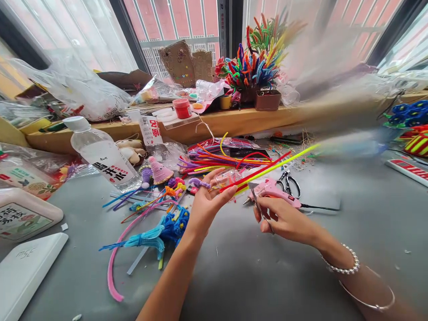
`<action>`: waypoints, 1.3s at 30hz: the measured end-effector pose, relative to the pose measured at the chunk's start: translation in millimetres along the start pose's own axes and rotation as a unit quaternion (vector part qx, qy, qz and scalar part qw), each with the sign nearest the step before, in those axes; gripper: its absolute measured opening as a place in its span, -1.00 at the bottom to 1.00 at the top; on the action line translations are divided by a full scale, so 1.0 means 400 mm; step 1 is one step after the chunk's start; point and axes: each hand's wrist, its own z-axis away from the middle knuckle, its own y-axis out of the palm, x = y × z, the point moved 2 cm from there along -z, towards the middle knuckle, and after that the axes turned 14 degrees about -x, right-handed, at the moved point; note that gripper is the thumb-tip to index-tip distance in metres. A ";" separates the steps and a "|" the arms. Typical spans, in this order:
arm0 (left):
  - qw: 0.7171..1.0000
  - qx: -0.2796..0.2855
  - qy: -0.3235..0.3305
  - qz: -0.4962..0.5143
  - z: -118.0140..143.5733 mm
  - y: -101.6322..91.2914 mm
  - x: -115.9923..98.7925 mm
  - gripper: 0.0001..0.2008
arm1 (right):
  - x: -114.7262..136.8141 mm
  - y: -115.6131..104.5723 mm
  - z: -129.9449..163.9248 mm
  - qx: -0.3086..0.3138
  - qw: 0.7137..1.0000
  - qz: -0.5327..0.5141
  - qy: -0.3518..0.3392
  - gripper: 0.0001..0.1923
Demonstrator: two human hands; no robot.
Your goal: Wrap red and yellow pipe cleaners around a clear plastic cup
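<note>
My left hand [210,198] is closed on pipe cleaners, with a red pipe cleaner [267,169] and a yellow pipe cleaner [297,158] slanting up to the right out of it. Shorter red and yellow ends show just below them, beside the fingers. In my right hand [284,218] are small metal scissors [257,203], fingers in the handles. Their blades point up close to the short ends; whether they touch is unclear. Behind the right hand lies a pink hot glue gun [276,191], and past it black-handled scissors [290,183].
A bundle of pipe cleaners [214,160] lies beyond my hands. To the left are blue pipe-cleaner flowers [174,225], a curved pink strip [115,263], a water bottle [103,156] and a white box [33,272]. A wooden ledge [227,124] holds a potted pipe-cleaner arrangement [250,67].
</note>
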 end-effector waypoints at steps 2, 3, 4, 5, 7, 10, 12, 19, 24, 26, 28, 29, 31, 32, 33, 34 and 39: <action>1.000 0.007 0.008 -0.019 0.003 0.004 0.001 -0.42 | -0.004 -0.003 0.001 0.001 1.000 0.008 0.006 -0.49; 1.000 0.012 0.013 -0.026 0.003 0.006 0.002 -0.43 | -0.006 -0.005 0.001 0.001 1.000 0.010 0.007 -0.50; 0.999 0.018 0.018 -0.030 0.004 0.007 0.002 -0.44 | -0.007 -0.006 0.002 0.001 1.000 0.012 0.009 -0.50; 0.999 0.025 0.021 -0.031 0.004 0.008 0.002 -0.46 | -0.008 -0.007 0.003 0.002 1.000 0.012 0.010 -0.51; 0.999 0.037 0.015 -0.026 0.004 0.009 0.004 -0.47 | -0.010 -0.008 0.005 0.006 1.000 0.005 0.014 -0.52; 0.999 0.031 -0.001 -0.016 0.002 0.008 0.007 -0.47 | -0.012 -0.010 0.007 0.013 1.000 -0.021 0.018 -0.49; 0.999 0.024 -0.004 -0.023 0.002 0.008 0.007 -0.47 | -0.013 -0.012 0.008 0.014 0.999 -0.037 0.021 -0.45; 0.999 -0.013 0.006 -0.037 0.006 0.015 0.011 -0.47 | -0.017 -0.013 0.008 0.029 0.997 -0.061 0.040 -0.41; 0.998 -0.005 0.002 -0.069 0.004 0.015 0.015 -0.44 | -0.016 -0.011 0.008 0.041 0.995 -0.070 0.050 -0.41; 0.997 0.000 0.000 -0.081 0.003 0.013 0.015 -0.43 | -0.015 -0.011 0.008 0.047 0.995 -0.076 0.052 -0.41; 0.997 0.001 0.002 -0.082 0.003 0.011 0.015 -0.44 | -0.013 -0.011 0.007 0.050 0.994 -0.079 0.049 -0.40; 0.997 0.001 0.002 -0.077 0.002 0.011 0.015 -0.45 | -0.012 -0.011 0.006 0.051 0.994 -0.079 0.046 -0.40; 0.998 -0.002 0.000 -0.064 0.002 0.010 0.015 -0.47 | -0.010 -0.012 0.005 0.052 0.994 -0.082 0.043 -0.40; 0.998 -0.004 -0.003 -0.059 0.002 0.010 0.015 -0.48 | -0.009 -0.012 0.005 0.053 0.994 -0.085 0.042 -0.40; 0.998 -0.005 -0.005 -0.056 0.003 0.010 0.015 -0.48 | -0.009 -0.013 0.005 0.053 0.994 -0.088 0.042 -0.40; 0.999 -0.005 -0.007 -0.054 0.003 0.010 0.015 -0.49 | -0.009 -0.012 0.004 0.054 0.994 -0.090 0.042 -0.41; 0.998 -0.014 -0.012 -0.060 0.002 0.009 0.012 -0.45 | -0.015 -0.005 0.004 0.047 0.993 -0.101 0.035 -0.42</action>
